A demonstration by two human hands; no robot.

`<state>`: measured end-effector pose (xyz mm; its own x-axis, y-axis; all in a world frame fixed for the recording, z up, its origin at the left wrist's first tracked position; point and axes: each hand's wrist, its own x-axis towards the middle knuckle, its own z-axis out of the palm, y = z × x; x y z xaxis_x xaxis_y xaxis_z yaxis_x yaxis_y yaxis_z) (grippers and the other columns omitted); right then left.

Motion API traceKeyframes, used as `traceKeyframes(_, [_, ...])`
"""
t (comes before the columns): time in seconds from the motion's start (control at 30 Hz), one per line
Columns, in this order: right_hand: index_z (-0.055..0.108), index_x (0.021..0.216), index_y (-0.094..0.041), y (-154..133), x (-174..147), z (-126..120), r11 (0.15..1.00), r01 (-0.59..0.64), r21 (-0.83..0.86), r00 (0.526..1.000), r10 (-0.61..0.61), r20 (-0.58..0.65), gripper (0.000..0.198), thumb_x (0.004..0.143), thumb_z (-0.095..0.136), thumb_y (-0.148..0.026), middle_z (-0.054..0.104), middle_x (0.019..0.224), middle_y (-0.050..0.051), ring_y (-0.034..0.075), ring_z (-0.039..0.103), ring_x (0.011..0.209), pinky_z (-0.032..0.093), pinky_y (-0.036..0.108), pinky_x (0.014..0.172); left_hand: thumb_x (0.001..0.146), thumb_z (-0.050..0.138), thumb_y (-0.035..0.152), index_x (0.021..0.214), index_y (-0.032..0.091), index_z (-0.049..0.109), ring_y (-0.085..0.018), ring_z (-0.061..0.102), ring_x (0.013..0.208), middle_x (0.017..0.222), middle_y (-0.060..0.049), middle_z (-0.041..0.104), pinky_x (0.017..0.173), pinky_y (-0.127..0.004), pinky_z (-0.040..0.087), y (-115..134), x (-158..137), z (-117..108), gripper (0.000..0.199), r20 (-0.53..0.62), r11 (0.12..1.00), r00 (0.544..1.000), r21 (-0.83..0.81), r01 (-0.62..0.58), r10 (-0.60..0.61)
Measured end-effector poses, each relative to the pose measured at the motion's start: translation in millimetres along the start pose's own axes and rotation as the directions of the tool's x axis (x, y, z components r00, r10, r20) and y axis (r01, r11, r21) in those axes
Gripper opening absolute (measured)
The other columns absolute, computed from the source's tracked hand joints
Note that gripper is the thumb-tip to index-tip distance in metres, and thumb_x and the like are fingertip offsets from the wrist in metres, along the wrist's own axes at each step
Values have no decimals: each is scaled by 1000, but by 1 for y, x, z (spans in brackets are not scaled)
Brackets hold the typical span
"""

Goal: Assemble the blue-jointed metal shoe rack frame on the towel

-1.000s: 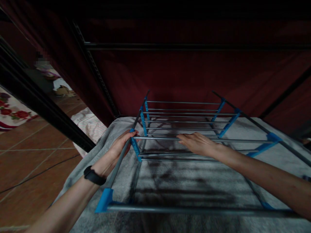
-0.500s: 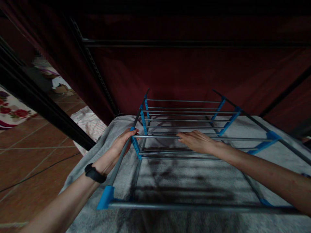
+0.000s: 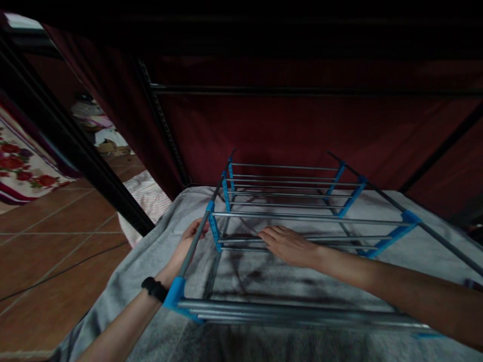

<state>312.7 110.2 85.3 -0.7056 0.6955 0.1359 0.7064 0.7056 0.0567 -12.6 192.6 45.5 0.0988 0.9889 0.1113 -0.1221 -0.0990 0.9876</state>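
Note:
A shoe rack of grey metal tubes with blue plastic joints [image 3: 410, 217] stands before me on a grey blanket. My left hand [image 3: 190, 240] is at its left side pole [image 3: 196, 236], just below a blue joint. The fingers are bent around and partly behind that pole. My right hand [image 3: 289, 245] lies palm down over a lower crossbar [image 3: 241, 240], fingers stretched to the left along it. Its thumb is hidden. Above the right hand runs a higher crossbar [image 3: 302, 217]. A dark band [image 3: 154, 288] sits on my left wrist.
The grey blanket [image 3: 151, 281] spreads beneath the rack. Dark red fabric [image 3: 264, 130] hangs behind it on a black frame [image 3: 109, 186]. Leftward are a tiled floor [image 3: 56, 281] with a thin cable, a striped cloth [image 3: 145, 198] and a flowered cloth [image 3: 22, 166].
My right hand has left the higher crossbar and moved down to a lower one. My left hand has slid slightly lower along the side pole. The camera view has tilted up.

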Motion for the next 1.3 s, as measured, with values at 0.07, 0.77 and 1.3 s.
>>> traceKeyframes(0.07, [49,133,-11,3,10,18,991,-115,63,992,111,61,38,96,48,-19,60,122,17,27,60,107,50,41,92,55,74,9,106,27,68,-31,53,124,115,-6,67,113,-40,35,-12,-6,-3,54,51,998,999,55,13,-16])
traceKeyframes(0.77, [50,131,-21,10,52,18,946,-198,257,969,149,197,31,103,38,-28,68,109,8,18,67,88,42,24,64,78,77,33,111,25,62,-29,58,103,106,-7,64,93,-42,47,-38,21,-7,38,366,982,930,188,-35,-37])
traceKeyframes(1.3, [51,127,-13,-29,116,25,954,-143,264,989,130,66,33,97,39,-22,63,114,13,23,65,90,52,35,75,76,78,45,96,21,63,-23,57,86,88,-3,62,79,-33,45,-48,31,-12,34,418,996,908,85,-12,-25])
